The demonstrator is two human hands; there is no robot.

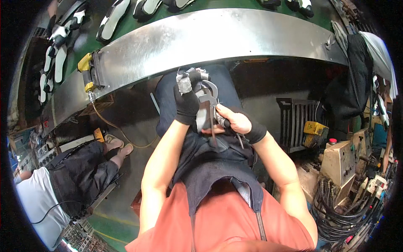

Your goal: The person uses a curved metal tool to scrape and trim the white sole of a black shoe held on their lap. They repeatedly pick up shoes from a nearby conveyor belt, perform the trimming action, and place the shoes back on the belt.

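My left hand (pixel 187 97), in a black fingerless glove with silver tape round its fingers, grips a dark and pale-grey shoe (pixel 203 114) over my lap. The shoe is partly hidden by my hands and the tool. My right hand (pixel 239 122), also in a black fingerless glove, is closed round the dark handles of metal pincers (pixel 208 99). Their curved metal head lies against the shoe. I cannot tell whether the jaws bite on it.
A metal ledge (pixel 176 40) runs ahead, edging a green conveyor (pixel 235 4) with several shoes (pixel 114 21). A yellow air tool (pixel 86 71) with a hose sits at the left. At the right stand a dark crate (pixel 297 124) and a control box (pixel 338 161). Another person (pixel 75 176) is at left.
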